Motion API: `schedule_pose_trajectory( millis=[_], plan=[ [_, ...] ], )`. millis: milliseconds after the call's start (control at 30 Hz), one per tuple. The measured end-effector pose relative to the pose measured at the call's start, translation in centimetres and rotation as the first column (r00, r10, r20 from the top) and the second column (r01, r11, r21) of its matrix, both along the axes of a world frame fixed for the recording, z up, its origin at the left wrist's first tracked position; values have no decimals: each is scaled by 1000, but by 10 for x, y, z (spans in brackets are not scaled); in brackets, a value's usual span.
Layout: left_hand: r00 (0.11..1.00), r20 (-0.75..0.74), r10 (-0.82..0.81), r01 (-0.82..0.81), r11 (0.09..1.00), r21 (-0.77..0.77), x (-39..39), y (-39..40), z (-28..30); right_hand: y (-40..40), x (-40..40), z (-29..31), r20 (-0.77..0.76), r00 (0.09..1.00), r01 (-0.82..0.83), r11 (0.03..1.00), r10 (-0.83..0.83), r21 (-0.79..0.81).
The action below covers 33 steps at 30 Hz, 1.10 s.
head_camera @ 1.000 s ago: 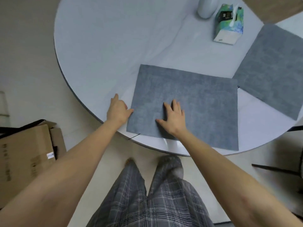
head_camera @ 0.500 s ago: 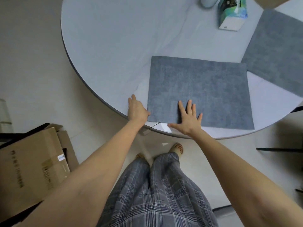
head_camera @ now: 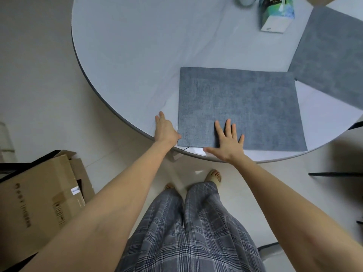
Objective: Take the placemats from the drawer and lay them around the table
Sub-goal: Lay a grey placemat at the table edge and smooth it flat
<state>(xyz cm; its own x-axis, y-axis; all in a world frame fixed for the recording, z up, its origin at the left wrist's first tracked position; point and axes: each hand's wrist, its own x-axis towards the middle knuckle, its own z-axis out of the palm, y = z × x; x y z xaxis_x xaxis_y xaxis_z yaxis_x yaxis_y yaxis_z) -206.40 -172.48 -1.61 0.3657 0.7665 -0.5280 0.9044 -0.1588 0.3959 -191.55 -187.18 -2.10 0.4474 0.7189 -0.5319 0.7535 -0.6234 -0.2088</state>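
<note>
1. Round pale-grey table (head_camera: 137, 46) with a dark rim stands on a light tiled floor (head_camera: 35, 75); we look down on it from above.
2. Containers: one brown cardboard box (head_camera: 37, 197) on the floor at our left, flaps open, contents not visible. One green-and-white carton (head_camera: 276, 14) stands on the table's far side; we can't tell what's inside.
3. Count: two grey rectangular fabric placemats. Near grey placemat (head_camera: 239, 107) lies flat, its front edge just inside the table rim. Second grey placemat (head_camera: 332, 54) sits to the right, angled, corner almost touching the first.
4. Our right hand (head_camera: 227, 143) is spread flat, fingers pressing the near mat's front edge.
5. Our left hand (head_camera: 166, 131) lies flat on the table, fingers straight, thumb against the mat's left front corner.
6. Left half of the tabletop is bare.
</note>
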Motion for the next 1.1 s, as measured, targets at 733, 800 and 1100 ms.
schedule_pose_trajectory(
  millis=[733, 800, 1100],
  plan=[
    [895, -198, -401, 431, 890, 148, 164, -63, -10, -60, 130, -44, 248, 965, 6, 952, -86, 307],
    [897, -235, -374, 419, 890, 181, 169, -68, -8, -90, 142, -45, 250, 959, 53, 953, -131, 299],
    [818, -447, -361, 483, 854, 193, 232, -50, 37, -138, 200, -18, 204, 916, 275, 911, -345, 307]
  ],
)
